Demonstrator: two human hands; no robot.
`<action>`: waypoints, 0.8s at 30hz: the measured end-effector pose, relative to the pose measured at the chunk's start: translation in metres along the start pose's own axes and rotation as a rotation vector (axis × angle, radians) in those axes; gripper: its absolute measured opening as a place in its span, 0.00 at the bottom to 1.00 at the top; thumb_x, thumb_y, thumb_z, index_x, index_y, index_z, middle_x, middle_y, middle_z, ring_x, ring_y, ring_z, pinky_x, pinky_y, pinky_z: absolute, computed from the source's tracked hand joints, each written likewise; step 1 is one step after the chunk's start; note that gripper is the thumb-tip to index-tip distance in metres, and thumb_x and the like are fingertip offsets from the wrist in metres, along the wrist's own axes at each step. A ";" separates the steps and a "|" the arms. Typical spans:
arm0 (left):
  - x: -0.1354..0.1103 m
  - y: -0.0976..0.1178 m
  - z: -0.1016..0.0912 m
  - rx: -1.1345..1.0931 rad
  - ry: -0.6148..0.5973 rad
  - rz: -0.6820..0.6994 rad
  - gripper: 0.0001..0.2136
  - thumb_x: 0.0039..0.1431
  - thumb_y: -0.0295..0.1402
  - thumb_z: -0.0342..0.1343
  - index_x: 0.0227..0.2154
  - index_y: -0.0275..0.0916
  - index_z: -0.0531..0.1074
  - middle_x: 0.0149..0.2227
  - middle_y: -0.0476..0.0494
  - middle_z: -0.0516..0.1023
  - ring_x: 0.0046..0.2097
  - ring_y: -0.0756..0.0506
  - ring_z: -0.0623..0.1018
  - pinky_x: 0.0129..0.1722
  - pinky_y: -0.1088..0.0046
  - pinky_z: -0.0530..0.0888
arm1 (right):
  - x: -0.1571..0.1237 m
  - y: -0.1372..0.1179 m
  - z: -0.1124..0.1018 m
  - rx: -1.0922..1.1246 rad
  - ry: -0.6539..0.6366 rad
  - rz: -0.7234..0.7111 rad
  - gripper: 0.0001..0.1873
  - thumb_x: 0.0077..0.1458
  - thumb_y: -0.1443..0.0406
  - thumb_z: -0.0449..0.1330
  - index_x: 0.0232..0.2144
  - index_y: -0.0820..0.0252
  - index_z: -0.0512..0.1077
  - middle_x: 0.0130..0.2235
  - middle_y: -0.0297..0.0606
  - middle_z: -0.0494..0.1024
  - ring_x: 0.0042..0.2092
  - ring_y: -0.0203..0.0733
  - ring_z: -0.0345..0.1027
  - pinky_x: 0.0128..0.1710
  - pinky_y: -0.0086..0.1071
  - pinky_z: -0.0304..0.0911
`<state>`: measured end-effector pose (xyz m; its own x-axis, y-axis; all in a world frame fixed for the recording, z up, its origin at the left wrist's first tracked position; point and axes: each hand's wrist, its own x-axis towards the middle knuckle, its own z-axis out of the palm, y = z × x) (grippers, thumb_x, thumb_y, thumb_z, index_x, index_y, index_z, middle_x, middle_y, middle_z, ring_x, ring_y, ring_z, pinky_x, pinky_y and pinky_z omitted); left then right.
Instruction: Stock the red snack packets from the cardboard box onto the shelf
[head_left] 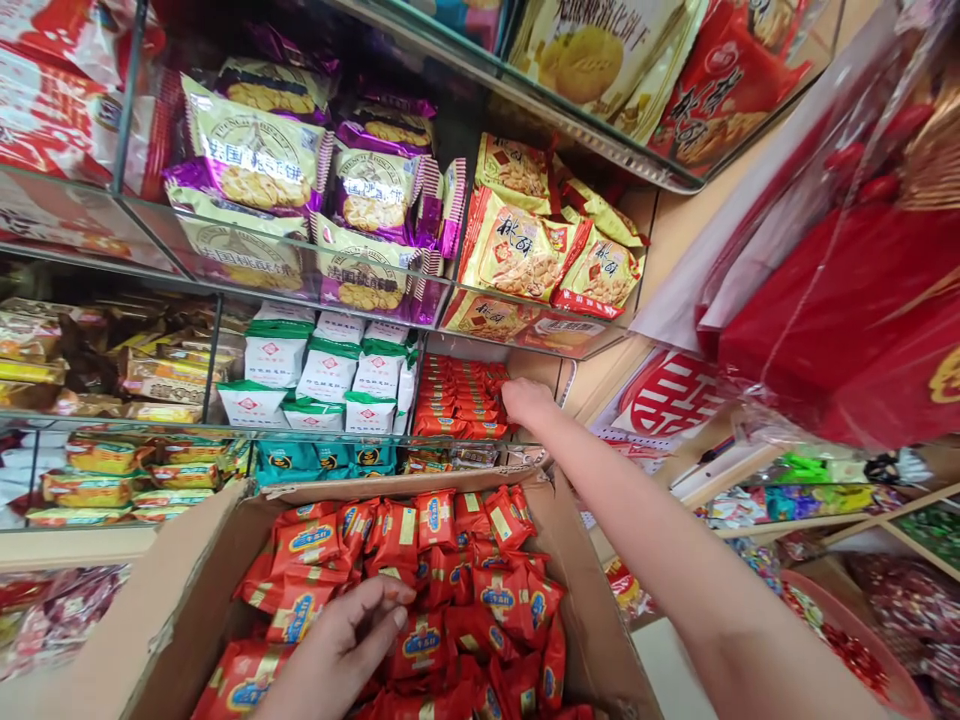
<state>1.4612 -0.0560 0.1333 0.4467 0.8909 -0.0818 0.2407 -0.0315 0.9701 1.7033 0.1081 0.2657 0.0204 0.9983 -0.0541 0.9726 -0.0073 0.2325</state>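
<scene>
A cardboard box (176,590) in front of me holds many small red snack packets (420,640) with blue and gold labels. Over these packets hovers my left hand (356,630), its fingers loosely curled and the thumb apart, with nothing seen between them. My right arm reaches up past the box's right side. On a shelf, my right hand (527,402) is at the right end of a compartment stacked with rows of red packets (461,395). Its fingertips are small and partly hidden, so whether they grip a packet is not clear.
White-and-green packets (326,370) fill the compartment to the left. Purple-and-cream biscuit packs (259,165) and red-and-yellow packs (525,245) sit behind a glass shelf edge (517,310) above. Red bagged goods (825,320) hang at right. A pink basin (862,640) stands lower right.
</scene>
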 end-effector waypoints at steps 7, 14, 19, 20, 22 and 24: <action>0.001 -0.005 0.000 0.068 -0.076 -0.007 0.09 0.53 0.39 0.47 0.30 0.39 0.68 0.23 0.53 0.65 0.27 0.50 0.65 0.28 0.77 0.64 | 0.011 0.002 0.003 -0.064 -0.122 -0.121 0.23 0.45 0.69 0.60 0.46 0.56 0.66 0.46 0.41 0.71 0.47 0.42 0.65 0.43 0.29 0.60; 0.000 -0.008 0.002 0.108 -0.121 -0.029 0.10 0.54 0.39 0.45 0.30 0.39 0.67 0.24 0.53 0.65 0.28 0.49 0.65 0.29 0.76 0.64 | 0.015 0.000 0.004 -0.102 -0.143 -0.031 0.15 0.55 0.62 0.53 0.43 0.64 0.65 0.45 0.41 0.68 0.43 0.40 0.65 0.42 0.40 0.63; 0.000 -0.006 0.002 0.137 -0.124 -0.041 0.10 0.54 0.39 0.45 0.30 0.39 0.66 0.22 0.55 0.62 0.26 0.50 0.63 0.26 0.77 0.62 | 0.011 -0.001 0.002 -0.111 -0.086 0.024 0.17 0.52 0.62 0.56 0.43 0.66 0.66 0.45 0.44 0.69 0.45 0.42 0.65 0.42 0.38 0.63; 0.000 -0.005 0.002 0.137 -0.127 -0.044 0.10 0.53 0.39 0.45 0.30 0.39 0.66 0.22 0.54 0.62 0.26 0.50 0.63 0.26 0.77 0.62 | 0.011 -0.001 0.002 -0.109 -0.078 0.019 0.18 0.49 0.62 0.58 0.42 0.67 0.67 0.45 0.46 0.69 0.45 0.43 0.65 0.42 0.37 0.63; 0.000 -0.005 0.002 0.133 -0.139 -0.046 0.09 0.53 0.39 0.45 0.30 0.39 0.66 0.22 0.54 0.63 0.27 0.50 0.64 0.27 0.77 0.63 | 0.009 0.001 0.003 -0.103 -0.061 0.005 0.20 0.45 0.63 0.62 0.42 0.66 0.69 0.44 0.49 0.70 0.46 0.45 0.65 0.41 0.33 0.63; 0.001 -0.006 0.002 0.131 -0.148 -0.043 0.09 0.53 0.39 0.45 0.30 0.39 0.66 0.23 0.54 0.64 0.27 0.50 0.64 0.27 0.77 0.63 | 0.007 0.002 0.005 -0.097 -0.039 -0.009 0.21 0.46 0.65 0.60 0.44 0.63 0.68 0.45 0.49 0.70 0.47 0.46 0.65 0.41 0.31 0.63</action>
<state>1.4621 -0.0564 0.1274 0.5529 0.8168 -0.1647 0.3684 -0.0622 0.9276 1.7060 0.1150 0.2609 0.0227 0.9953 -0.0943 0.9457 0.0092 0.3249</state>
